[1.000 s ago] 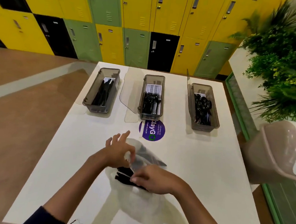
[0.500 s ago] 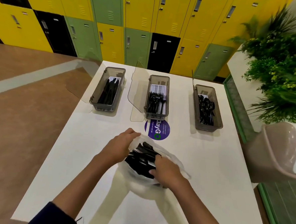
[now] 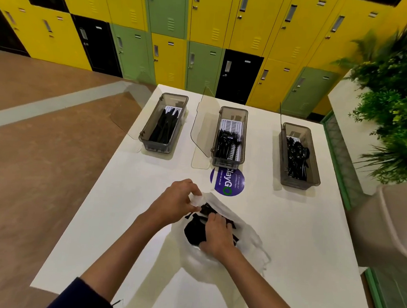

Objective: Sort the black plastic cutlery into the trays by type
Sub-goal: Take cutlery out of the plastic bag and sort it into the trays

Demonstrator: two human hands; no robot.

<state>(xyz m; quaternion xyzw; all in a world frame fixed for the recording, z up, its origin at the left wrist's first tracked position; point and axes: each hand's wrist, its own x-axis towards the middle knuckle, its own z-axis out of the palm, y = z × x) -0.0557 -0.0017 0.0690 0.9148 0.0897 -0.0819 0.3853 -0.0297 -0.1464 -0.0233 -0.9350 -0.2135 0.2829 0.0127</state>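
A clear plastic bag [image 3: 247, 237] full of black cutlery [image 3: 193, 231] lies on the white table [image 3: 300, 231] in front of me. My left hand [image 3: 175, 204] pinches the bag's rim at its far left edge. My right hand [image 3: 216, 235] reaches inside the bag with fingers curled over the cutlery; what they hold is hidden. Three smoky grey trays stand across the far side: the left tray [image 3: 148, 138] holds knives, the middle tray [image 3: 244, 137] holds forks, the right tray [image 3: 314, 160] holds spoons.
Each tray's clear lid stands open on its left side. A purple round sticker [image 3: 228, 181] lies between the bag and the middle tray. A beige chair [image 3: 393, 227] and green plants [image 3: 396, 99] stand to the right. Yellow, green and black lockers [image 3: 205, 35] line the back wall.
The bag's mouth has been pulled open wider by my left hand. My right hand has gone deeper into the bag onto the cutlery. The view has shifted slightly.
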